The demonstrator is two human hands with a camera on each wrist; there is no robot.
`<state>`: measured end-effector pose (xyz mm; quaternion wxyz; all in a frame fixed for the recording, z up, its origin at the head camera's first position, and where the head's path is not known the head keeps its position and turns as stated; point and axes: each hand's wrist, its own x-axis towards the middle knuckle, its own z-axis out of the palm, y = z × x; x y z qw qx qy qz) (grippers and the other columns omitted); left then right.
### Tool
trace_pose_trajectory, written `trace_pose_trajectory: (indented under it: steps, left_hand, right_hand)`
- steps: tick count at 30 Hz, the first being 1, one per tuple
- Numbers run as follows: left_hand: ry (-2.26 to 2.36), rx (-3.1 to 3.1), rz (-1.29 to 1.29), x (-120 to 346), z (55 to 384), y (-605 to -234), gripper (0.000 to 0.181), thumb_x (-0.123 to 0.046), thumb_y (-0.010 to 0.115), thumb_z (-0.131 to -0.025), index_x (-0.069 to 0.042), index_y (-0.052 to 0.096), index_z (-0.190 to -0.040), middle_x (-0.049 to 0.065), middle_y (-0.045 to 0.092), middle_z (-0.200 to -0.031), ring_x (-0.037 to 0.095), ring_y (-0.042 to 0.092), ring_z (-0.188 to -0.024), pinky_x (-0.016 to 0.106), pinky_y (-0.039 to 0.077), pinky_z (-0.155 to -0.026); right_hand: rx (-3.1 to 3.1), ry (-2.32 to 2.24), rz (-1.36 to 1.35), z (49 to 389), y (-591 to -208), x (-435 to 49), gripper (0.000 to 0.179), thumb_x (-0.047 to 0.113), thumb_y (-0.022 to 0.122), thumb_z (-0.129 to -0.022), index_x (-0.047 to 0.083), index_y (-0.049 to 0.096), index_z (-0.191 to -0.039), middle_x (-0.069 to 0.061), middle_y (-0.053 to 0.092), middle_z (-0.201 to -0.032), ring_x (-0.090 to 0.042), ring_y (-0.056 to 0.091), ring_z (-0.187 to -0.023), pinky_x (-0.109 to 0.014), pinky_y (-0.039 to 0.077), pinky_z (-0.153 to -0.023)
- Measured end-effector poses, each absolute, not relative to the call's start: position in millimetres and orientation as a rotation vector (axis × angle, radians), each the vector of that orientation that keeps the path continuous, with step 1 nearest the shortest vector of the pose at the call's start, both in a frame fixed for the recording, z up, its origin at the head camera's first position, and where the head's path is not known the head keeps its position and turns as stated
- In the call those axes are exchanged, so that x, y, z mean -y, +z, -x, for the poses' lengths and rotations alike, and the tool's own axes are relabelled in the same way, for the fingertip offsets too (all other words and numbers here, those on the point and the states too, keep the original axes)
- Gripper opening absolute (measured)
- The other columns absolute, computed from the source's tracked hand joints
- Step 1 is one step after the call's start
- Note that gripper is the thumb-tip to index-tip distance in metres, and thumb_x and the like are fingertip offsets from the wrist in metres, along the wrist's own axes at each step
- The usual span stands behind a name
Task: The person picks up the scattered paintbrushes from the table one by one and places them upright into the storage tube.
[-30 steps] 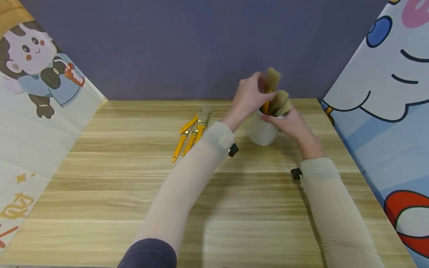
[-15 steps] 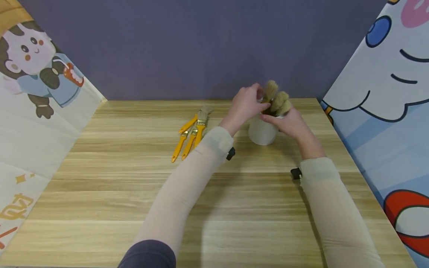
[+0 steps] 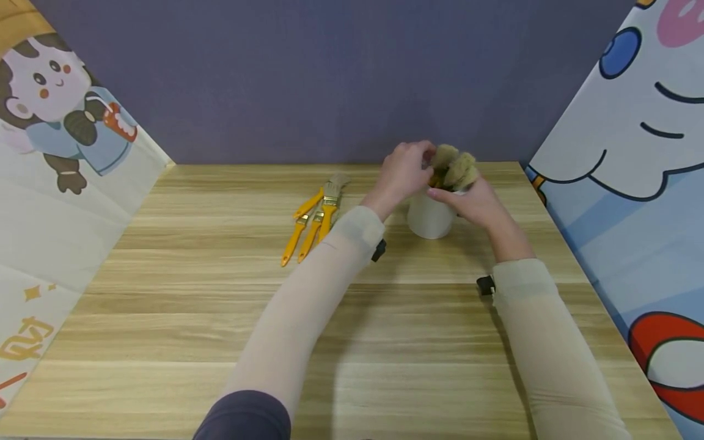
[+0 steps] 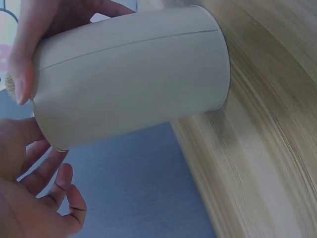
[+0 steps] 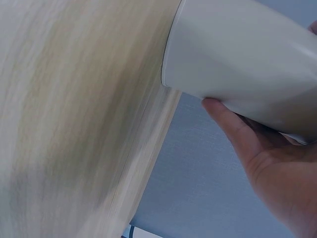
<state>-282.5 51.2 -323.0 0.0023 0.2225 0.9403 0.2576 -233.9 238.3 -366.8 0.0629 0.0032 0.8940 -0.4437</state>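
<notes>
Near the back of the table, a white cylindrical holder [image 3: 430,217] stands upright with several paintbrushes [image 3: 462,171] in it, bristles up. My right hand [image 3: 481,201] grips its right side, thumb over the rim. At the left of the rim, my left hand [image 3: 404,170] pinches a paintbrush [image 3: 444,156] whose bristles stick out of the holder; its handle is hidden. The left wrist view shows the left hand's fingers [image 4: 44,171] curled beside the rim of the holder [image 4: 133,84]. In the right wrist view, the right hand [image 5: 277,173] lies against the holder's wall.
Several yellow-handled paintbrushes [image 3: 310,229] lie in a loose pile left of the holder, partly behind the left forearm. A dark purple wall [image 3: 275,91] rises behind the wooden table [image 3: 192,293]. Cartoon-printed panels [image 3: 649,177] flank it.
My left hand has moved down slightly, and the paintbrush at its fingers has sunk deeper into the holder. The right hand keeps its grip in the same place.
</notes>
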Motion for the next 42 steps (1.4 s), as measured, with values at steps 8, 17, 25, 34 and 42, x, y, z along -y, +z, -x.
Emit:
trace_pose_trajectory:
  steps: [8,17,25,34,42]
  left_hand:
    - [0.681,-2.999,-0.705,-59,286,-323,0.035,-0.034,0.061,-0.109,-0.028,0.065,-0.143,-0.007,0.067,-0.140,0.016,0.058,-0.130,0.035,0.054,-0.106]
    - [0.765,-2.932,-0.708,-46,288,-314,0.038,-0.034,0.064,-0.108,-0.025,0.063,-0.144,-0.002,0.065,-0.144,0.015,0.061,-0.130,0.035,0.055,-0.104]
    - [0.861,-2.929,-0.605,3,302,-287,0.042,-0.036,0.066,-0.106,-0.022,0.062,-0.146,0.001,0.064,-0.145,0.018,0.061,-0.131,0.036,0.053,-0.107]
    - [0.924,-2.920,-0.394,82,314,-283,0.047,-0.037,0.067,-0.105,-0.020,0.059,-0.149,0.005,0.057,-0.152,0.022,0.055,-0.138,0.040,0.050,-0.113]
    - [1.016,-2.888,-0.273,140,315,-296,0.051,-0.037,0.069,-0.104,-0.017,0.057,-0.150,0.009,0.055,-0.155,0.030,0.051,-0.144,0.049,0.048,-0.115]
  right_hand:
    - [-2.701,-1.352,0.006,232,-367,-238,0.109,0.072,0.074,-0.087,0.018,0.026,-0.167,-0.020,0.043,-0.161,-0.037,0.056,-0.130,-0.046,0.054,-0.093]
    - [-2.678,-1.369,-0.015,230,-367,-235,0.113,0.074,0.074,-0.085,0.021,0.022,-0.170,-0.020,0.040,-0.165,-0.038,0.053,-0.136,-0.051,0.053,-0.099]
    - [-2.701,-1.374,-0.038,232,-364,-234,0.111,0.073,0.077,-0.084,0.018,0.027,-0.167,-0.021,0.041,-0.165,-0.039,0.052,-0.139,-0.052,0.054,-0.099]
    - [-2.690,-1.366,-0.035,232,-364,-236,0.113,0.072,0.078,-0.083,0.019,0.026,-0.168,-0.021,0.037,-0.168,-0.042,0.047,-0.148,-0.057,0.054,-0.104]
    - [-2.659,-1.367,-0.080,231,-362,-234,0.118,0.074,0.078,-0.082,0.020,0.021,-0.170,-0.020,0.034,-0.170,-0.042,0.047,-0.148,-0.057,0.053,-0.105]
